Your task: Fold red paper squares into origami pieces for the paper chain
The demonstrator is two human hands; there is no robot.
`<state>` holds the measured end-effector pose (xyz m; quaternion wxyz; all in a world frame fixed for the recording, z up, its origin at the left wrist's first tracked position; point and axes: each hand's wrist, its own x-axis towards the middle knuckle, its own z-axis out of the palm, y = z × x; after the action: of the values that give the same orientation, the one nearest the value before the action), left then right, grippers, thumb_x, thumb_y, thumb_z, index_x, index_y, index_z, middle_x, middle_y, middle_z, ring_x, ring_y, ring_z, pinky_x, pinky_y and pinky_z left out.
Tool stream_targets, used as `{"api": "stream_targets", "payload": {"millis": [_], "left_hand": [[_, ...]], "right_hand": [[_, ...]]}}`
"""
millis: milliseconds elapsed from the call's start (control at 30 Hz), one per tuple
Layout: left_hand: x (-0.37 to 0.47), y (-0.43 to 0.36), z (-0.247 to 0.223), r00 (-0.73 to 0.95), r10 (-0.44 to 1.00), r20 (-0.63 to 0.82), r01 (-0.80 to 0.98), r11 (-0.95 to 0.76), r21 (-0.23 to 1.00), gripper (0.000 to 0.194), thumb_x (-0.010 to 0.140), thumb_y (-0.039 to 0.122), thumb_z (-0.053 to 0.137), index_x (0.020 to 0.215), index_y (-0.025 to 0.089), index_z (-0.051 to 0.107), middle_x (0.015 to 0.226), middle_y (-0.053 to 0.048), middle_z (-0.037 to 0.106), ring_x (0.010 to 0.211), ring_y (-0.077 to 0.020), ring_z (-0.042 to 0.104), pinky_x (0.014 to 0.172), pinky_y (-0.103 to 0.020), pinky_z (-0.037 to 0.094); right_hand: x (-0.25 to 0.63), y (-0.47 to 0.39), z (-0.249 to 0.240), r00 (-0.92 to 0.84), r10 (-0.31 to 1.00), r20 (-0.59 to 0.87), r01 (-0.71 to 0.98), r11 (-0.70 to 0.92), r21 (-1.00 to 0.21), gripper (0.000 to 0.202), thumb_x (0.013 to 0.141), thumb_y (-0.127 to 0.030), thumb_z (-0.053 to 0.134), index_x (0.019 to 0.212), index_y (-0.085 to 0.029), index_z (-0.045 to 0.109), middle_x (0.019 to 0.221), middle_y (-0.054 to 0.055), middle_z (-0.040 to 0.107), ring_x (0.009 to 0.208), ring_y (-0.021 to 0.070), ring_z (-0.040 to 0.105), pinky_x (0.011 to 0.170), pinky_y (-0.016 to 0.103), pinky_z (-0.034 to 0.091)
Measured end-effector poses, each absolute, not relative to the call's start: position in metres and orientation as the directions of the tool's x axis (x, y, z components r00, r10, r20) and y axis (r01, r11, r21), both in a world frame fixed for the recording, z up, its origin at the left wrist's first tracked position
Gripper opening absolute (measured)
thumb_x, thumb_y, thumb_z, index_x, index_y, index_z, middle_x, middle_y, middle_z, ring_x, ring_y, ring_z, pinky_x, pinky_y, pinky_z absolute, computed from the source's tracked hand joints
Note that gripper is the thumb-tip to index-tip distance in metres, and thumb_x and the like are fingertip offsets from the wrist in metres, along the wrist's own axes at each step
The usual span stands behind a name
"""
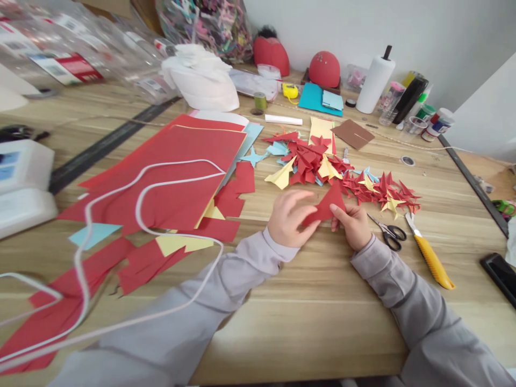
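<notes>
Between my two hands is a small folded red paper triangle, its peak pointing up and away from me. My right hand pinches its right corner, with the thumb on top. My left hand is at its left corner, fingers curved and slightly blurred, some of them behind the paper's edge. Just beyond the hands lies a pile of folded red, yellow and blue paper pieces. More folded red and yellow stars extend to the right.
Black scissors and a yellow-handled cutter lie right of my right hand. Large red sheets with a white cable across them cover the left. Bottles, tape and a white cylinder stand at the back.
</notes>
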<state>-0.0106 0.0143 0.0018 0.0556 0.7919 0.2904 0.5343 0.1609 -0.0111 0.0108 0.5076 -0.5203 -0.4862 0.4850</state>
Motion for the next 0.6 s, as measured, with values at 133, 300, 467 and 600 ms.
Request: {"api": "stream_targets", "payload": {"millis": [133,300,467,600], "left_hand": [[-0.009,0.009,0.006,0.463,0.293,0.836,0.448,-0.892,0.065,0.009,0.076,0.022,0.064,0.084,0.019,0.061,0.097,-0.008,0.066,0.094,-0.0218,0.058,0.078,-0.038,0.048],[-0.005,0.011,0.006,0.486,0.187,0.854,0.469,-0.880,-0.073,0.009,0.076,0.007,0.058,0.079,0.015,0.061,0.082,-0.005,0.070,0.079,-0.0177,0.060,0.071,-0.034,0.047],[-0.007,0.014,0.005,0.487,0.184,0.854,0.492,-0.865,-0.094,0.008,0.075,0.007,0.059,0.077,0.014,0.061,0.082,-0.005,0.070,0.077,-0.0178,0.060,0.068,-0.033,0.047],[-0.008,0.014,0.005,0.517,0.192,0.834,0.494,-0.863,-0.108,0.009,0.077,0.009,0.055,0.076,0.014,0.062,0.081,-0.006,0.070,0.077,-0.0184,0.059,0.067,-0.034,0.047]], "right_hand": [[0.160,-0.011,0.011,0.022,0.998,-0.060,-0.032,-0.060,-0.998,0.039,0.072,-0.047,0.065,0.051,-0.015,0.058,0.042,-0.001,0.056,0.036,0.0078,0.049,0.040,0.020,0.040],[0.159,-0.010,0.008,-0.001,0.999,-0.046,0.054,-0.046,-0.998,0.042,0.075,-0.049,0.061,0.051,-0.016,0.056,0.043,0.000,0.055,0.037,0.0091,0.049,0.040,0.022,0.040],[0.159,-0.016,0.005,0.173,0.917,0.360,0.364,0.280,-0.888,0.030,0.085,-0.043,0.050,0.095,-0.017,0.058,0.085,0.008,0.065,0.072,0.0170,0.062,0.061,0.030,0.050],[0.161,-0.024,0.006,-0.214,0.733,0.645,0.762,0.538,-0.359,0.027,0.083,-0.029,0.054,0.107,-0.018,0.058,0.112,0.013,0.060,0.105,0.0244,0.054,0.087,0.042,0.043]]}}
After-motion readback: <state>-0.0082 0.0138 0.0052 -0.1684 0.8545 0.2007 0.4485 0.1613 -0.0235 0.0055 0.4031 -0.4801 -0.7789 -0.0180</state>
